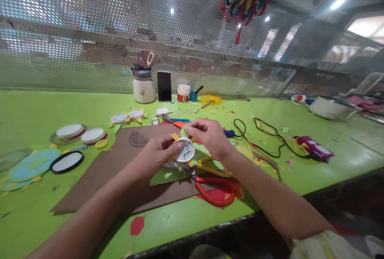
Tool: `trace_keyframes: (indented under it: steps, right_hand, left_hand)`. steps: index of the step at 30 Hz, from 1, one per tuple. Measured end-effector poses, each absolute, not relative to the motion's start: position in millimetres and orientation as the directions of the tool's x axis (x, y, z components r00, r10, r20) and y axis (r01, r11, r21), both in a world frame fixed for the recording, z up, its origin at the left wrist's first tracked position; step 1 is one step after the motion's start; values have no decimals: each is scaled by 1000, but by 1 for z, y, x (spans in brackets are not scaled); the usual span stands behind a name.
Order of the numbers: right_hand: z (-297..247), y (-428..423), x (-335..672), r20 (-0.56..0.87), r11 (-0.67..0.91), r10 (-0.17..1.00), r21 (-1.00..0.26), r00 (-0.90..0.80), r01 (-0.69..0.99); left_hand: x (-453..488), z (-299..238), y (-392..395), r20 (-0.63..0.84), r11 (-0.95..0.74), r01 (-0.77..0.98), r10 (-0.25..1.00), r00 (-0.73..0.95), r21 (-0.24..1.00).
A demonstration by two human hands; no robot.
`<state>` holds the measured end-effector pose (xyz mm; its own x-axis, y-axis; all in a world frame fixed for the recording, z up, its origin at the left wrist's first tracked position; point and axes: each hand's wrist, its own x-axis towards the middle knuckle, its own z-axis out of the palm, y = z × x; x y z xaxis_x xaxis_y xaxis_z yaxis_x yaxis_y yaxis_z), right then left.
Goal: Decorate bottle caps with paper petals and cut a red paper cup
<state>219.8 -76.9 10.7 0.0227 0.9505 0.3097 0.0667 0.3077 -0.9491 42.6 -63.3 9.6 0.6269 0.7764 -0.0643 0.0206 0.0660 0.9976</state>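
Observation:
Over the brown board [99, 179], my left hand [159, 151] pinches a small round white disc [186, 153] with a drawn pattern and yellow tabs round its rim. My right hand [211, 137] holds a small light-green paper piece [184, 131] between thumb and fingers at the disc's upper edge. Below the hands lie red-handled scissors [219, 199] and a yellow-handled tool [216, 169], on green paper [168, 178]. Just beyond my hands rests a cutter with a blue handle [181, 120]. Part of the disc's left side is hidden by my left thumb.
Two similar discs [136, 113] lie at the back left, near white-lidded tins [70, 131] and a black ring [66, 162]. A jug [144, 87], a phone [164, 87] and a paste tub [183, 92] stand along the mesh. A black cord [270, 131] runs to a purple box [315, 147].

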Motion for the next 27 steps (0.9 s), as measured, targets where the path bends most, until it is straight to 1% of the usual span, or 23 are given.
trace_keyframes:
  steps: [4, 9, 13, 18, 23, 27]
  right_hand:
    - [10, -77, 219, 303, 300, 953, -949, 17, 94]
    - [11, -78, 218, 304, 300, 952, -947, 21, 114]
    - [12, -78, 219, 306, 301, 952, -946, 28, 118]
    - [10, -77, 219, 323, 314, 944, -942, 68, 119]
    - [9, -77, 218, 299, 294, 954, -947, 27, 126]
    - [11, -78, 219, 291, 287, 957, -950, 13, 123]
  left_hand:
    - [42, 10, -64, -115, 126, 27, 778, 618, 992]
    - [41, 8, -63, -102, 99, 38, 793, 601, 994]
    - [41, 9, -64, -137, 137, 49, 760, 635, 989]
    - [42, 9, -64, -130, 147, 23, 777, 616, 989]
    - [41, 11, -62, -149, 161, 42, 741, 654, 986]
    - [40, 11, -62, -124, 137, 29, 756, 643, 990]
